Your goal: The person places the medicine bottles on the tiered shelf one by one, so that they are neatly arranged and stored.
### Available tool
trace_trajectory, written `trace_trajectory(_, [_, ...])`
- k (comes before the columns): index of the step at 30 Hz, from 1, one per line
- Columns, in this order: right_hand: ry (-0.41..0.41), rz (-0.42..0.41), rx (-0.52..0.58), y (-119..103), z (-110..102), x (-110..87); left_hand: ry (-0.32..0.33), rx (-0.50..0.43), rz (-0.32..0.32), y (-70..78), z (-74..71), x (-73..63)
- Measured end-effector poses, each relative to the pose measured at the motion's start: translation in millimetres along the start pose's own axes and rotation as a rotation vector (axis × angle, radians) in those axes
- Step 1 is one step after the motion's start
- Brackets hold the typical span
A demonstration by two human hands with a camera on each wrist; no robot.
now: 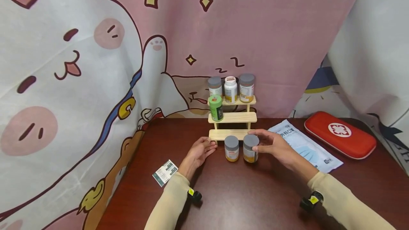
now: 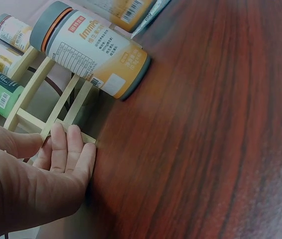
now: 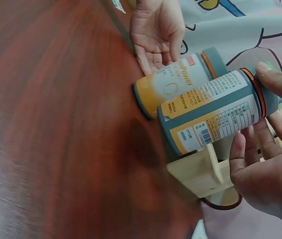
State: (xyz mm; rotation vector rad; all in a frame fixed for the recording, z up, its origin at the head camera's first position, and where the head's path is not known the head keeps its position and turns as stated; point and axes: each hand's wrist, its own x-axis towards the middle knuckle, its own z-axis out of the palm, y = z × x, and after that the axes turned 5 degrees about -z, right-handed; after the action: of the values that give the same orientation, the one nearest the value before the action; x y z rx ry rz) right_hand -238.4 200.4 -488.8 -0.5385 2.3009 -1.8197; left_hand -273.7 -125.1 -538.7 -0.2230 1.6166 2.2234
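A three-step wooden stand (image 1: 232, 117) rises at the table's back. My left hand (image 1: 198, 152) pinches the left end of its lowest step between thumb and fingers. My right hand (image 1: 274, 147) holds a grey-lidded supplement jar (image 3: 210, 114), its thumb at the lid and its fingers on the far side. A second grey-lidded jar (image 1: 231, 149) stands upright just left of it, in front of the lowest step. On the middle step is a green bottle (image 1: 216, 109), at the left. The top step bears a white bottle (image 1: 230, 90) between two grey-lidded jars.
A blue-and-white packet (image 1: 306, 152) lies right of the stand, partly behind my right forearm. Beyond it sits a red zipped case (image 1: 340, 136) with a white emblem. A small printed card (image 1: 165, 172) is by my left wrist. A cartoon-patterned curtain hangs behind.
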Motion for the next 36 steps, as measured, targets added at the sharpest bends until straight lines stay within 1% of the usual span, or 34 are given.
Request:
trace_trajectory(2, [-0.003, -0.003, -0.016, -6, -3, 2.9, -0.009, 0.003, 0.011, 0.6, 0.2, 0.0])
trace_trajectory(4, [-0.007, -0.003, -0.036, -11, -6, 5.5, -0.001, 0.006, 0.008, 0.9, 0.8, 0.3])
trace_trajectory(7, [-0.014, -0.018, -0.067, -18, -10, 9.5, 0.023, 0.009, -0.014, 0.9, 1.4, 1.5])
trace_trajectory(10, [-0.023, -0.052, -0.1, -23, -13, 14.0, 0.037, 0.01, -0.029, 0.3, 0.7, 3.1])
trace_trajectory(15, [-0.045, -0.104, -0.15, -30, -16, 21.6, 0.04, 0.013, -0.036, 0.4, 0.4, 2.8])
trace_trajectory(18, [-0.059, -0.108, -0.176, -35, -18, 27.1, 0.038, 0.013, -0.029, 1.0, 0.9, 1.3])
trace_trajectory(21, [-0.07, -0.103, -0.18, -43, -23, 32.2, 0.033, 0.013, -0.024, 1.7, 1.5, 0.5])
trace_trajectory(29, [-0.044, -0.083, -0.242, -70, -34, 45.4, 0.034, 0.013, -0.031, 2.0, 3.3, 4.6])
trace_trajectory(33, [-0.022, -0.099, -0.239, -75, -35, 54.0, 0.039, 0.012, -0.029, 0.2, 1.3, 5.1])
trace_trajectory(36, [0.008, -0.119, -0.258, -78, -34, 59.3, 0.044, 0.011, -0.032, -0.6, 0.3, 5.0])
